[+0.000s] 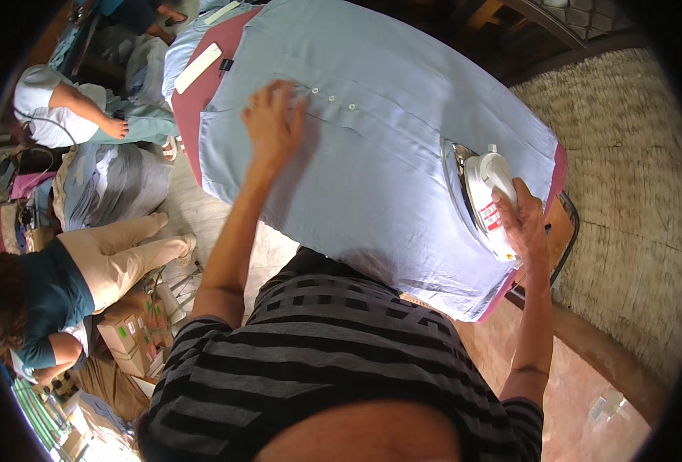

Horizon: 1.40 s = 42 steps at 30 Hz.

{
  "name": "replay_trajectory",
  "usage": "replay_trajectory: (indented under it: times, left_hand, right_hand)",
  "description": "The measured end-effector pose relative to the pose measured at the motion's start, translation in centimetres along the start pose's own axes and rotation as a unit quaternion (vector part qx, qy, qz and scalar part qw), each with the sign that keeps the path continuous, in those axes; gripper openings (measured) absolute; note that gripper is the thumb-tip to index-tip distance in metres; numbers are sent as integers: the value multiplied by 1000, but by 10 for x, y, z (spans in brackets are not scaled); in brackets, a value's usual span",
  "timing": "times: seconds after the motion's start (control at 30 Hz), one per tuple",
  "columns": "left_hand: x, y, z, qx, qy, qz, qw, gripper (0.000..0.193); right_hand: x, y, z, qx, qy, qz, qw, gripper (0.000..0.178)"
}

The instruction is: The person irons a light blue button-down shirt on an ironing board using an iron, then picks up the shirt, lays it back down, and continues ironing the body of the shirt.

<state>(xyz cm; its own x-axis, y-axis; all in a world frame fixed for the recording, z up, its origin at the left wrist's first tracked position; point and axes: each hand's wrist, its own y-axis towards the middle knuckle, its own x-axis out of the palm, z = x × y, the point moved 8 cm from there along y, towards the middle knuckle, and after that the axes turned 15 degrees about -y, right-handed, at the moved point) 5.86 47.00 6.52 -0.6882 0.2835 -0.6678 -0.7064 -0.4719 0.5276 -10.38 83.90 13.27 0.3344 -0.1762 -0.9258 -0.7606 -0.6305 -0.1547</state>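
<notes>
A light blue buttoned shirt (341, 185) lies spread over an ironing board (192, 142) with a dark red cover. Small white buttons run along its middle, and a dark label shows near its collar end. My left hand (272, 127) rests on the cloth beside the buttons, fingers spread and holding nothing. On the right part of the shirt, a white clothes iron (483, 185) with red markings stands with its metal soleplate toward the cloth. My right hand (524, 222) is wrapped round the iron's handle; whether the soleplate lies fully flat cannot be seen.
A white flat strip (197, 68) lies at the board's far left end. One person (60, 108) in white is at the upper left; another (56, 277) in teal bends over at the lower left near cardboard boxes (125, 335). A woven straw-like wall (618, 169) stands at the right.
</notes>
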Motion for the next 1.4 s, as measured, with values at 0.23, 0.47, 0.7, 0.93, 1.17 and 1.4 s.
replay_trajectory:
  times: [0.23,0.47,0.7,0.93,1.17,1.4]
  left_hand:
    - [23,69,-75,-91,76,21,993,38]
    - [19,70,-110,-157,-234,111,953,28]
    - [16,75,-112,-149,-198,96,964,31]
    - [17,76,-122,-183,-304,84,931,23]
    - [14,77,-118,-176,-308,80,932,19]
    - [13,76,-116,-171,-316,81,930,16]
  right_hand:
    - [5,-1,9,11,2,10,1000,42]
    - [-4,23,2,-44,-41,47,997,49]
    - [-6,89,-43,-149,-87,28,985,42]
    - [6,131,-96,-200,-99,44,974,42]
    - [18,170,-148,-195,-123,38,972,45]
    - [27,199,-196,-230,-144,39,962,49]
